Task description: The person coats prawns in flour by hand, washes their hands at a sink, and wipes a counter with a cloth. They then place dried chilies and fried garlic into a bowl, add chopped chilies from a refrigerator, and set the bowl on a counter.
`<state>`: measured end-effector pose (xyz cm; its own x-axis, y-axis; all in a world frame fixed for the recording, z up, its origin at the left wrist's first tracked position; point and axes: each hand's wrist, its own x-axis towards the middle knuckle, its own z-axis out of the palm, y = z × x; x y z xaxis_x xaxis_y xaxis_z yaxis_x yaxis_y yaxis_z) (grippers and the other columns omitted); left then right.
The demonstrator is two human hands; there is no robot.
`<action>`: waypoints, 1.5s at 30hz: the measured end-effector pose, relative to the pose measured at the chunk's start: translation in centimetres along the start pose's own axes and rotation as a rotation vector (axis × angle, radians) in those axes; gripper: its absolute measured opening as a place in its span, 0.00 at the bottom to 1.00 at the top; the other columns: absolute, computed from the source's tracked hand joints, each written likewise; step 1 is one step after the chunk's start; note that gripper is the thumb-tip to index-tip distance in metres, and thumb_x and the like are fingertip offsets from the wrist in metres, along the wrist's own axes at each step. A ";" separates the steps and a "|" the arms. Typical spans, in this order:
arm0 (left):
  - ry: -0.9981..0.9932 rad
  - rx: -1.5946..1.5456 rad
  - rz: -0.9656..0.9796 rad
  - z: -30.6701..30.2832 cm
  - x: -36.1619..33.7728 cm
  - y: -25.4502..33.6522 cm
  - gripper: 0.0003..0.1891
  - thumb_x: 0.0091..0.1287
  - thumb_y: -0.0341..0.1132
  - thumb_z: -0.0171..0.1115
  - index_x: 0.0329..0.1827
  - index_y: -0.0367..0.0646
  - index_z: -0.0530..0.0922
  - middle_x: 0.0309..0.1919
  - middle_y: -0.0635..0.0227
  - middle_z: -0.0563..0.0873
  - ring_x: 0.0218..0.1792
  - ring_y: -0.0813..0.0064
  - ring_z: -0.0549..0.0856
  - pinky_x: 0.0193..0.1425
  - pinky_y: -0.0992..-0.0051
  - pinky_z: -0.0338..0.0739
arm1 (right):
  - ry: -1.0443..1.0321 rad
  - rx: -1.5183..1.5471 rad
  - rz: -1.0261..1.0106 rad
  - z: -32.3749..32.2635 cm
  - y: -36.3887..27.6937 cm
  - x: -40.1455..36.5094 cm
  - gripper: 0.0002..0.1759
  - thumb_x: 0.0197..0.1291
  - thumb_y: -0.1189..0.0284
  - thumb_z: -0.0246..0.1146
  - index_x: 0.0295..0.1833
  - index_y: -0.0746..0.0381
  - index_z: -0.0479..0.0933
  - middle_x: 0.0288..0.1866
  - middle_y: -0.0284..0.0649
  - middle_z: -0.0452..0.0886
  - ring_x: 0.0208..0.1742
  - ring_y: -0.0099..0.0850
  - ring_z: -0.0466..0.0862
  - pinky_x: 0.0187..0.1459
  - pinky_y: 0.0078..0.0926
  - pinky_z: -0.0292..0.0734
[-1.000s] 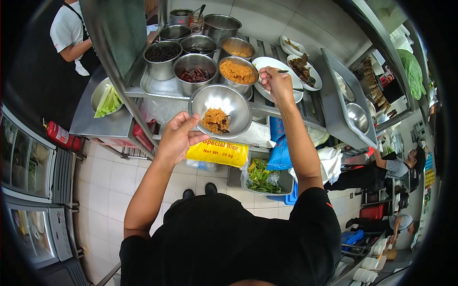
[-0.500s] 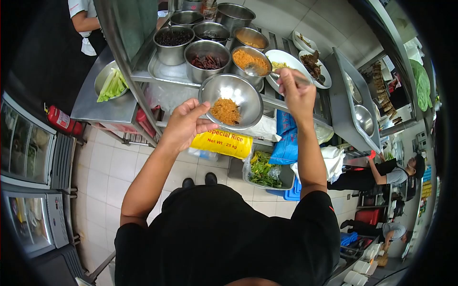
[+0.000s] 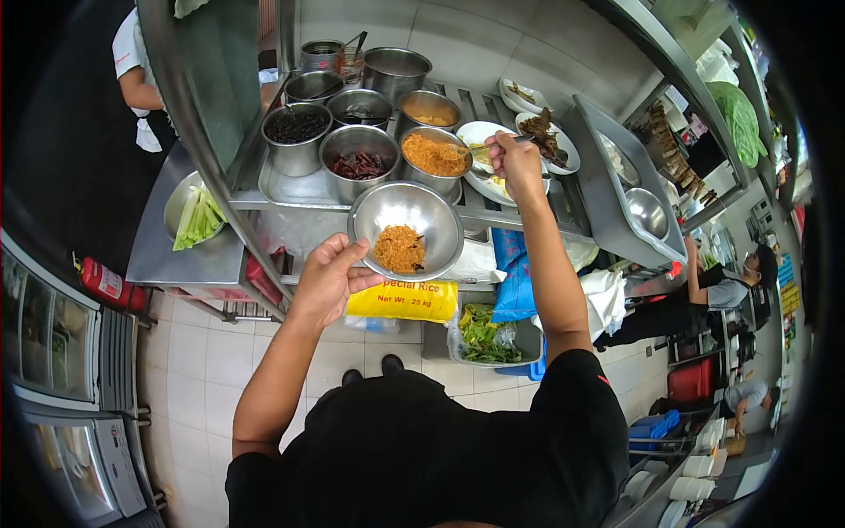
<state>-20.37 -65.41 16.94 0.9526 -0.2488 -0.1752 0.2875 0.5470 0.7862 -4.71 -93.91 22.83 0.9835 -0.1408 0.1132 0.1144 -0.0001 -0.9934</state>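
My left hand [image 3: 330,277] grips the rim of a steel bowl [image 3: 437,216], thumb at the edge, fingers beneath. Golden-orange crumbs [image 3: 399,249] with dark bits lie in the bowl, which tilts toward me. In my closed right hand [image 3: 518,163] is a metal spoon [image 3: 478,148]. Its head end reaches a steel pot [image 3: 431,182] of similar orange crumbs [image 3: 433,155]; I cannot make out its tip clearly. Left of that pot stands another pot [image 3: 358,185] with dried red chilies [image 3: 358,165]. A white plate [image 3: 471,132] with food lies partly behind my right hand.
Several more steel pots [image 3: 396,72] stand on the metal shelf. To the right is a grey tray [image 3: 616,231] with bowls. Below are a yellow rice sack [image 3: 400,301] and a tub of greens [image 3: 487,339]. Co-workers [image 3: 731,286] stand at the right and upper left.
My view has shifted, so the shelf and pots sit a little left and lower. My right hand has moved up and away from the bowl with the spoon. The left hand still holds the bowl.
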 end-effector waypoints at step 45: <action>0.749 -0.250 0.219 -11.7 -14.1 -9.9 0.07 0.65 0.31 0.57 0.32 0.37 0.72 0.23 0.66 0.80 0.23 0.77 0.83 0.28 0.80 0.84 | -0.657 -1.251 0.334 14.6 10.6 43.6 0.10 0.45 0.74 0.58 0.15 0.59 0.70 0.14 0.37 0.69 0.12 0.31 0.67 0.14 0.34 0.60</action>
<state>-35.52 -57.99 4.68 0.7783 0.4359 -0.4520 0.0168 0.7051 0.7090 41.40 -85.62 17.46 0.8639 0.1631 -0.4765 0.0150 -0.9540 -0.2993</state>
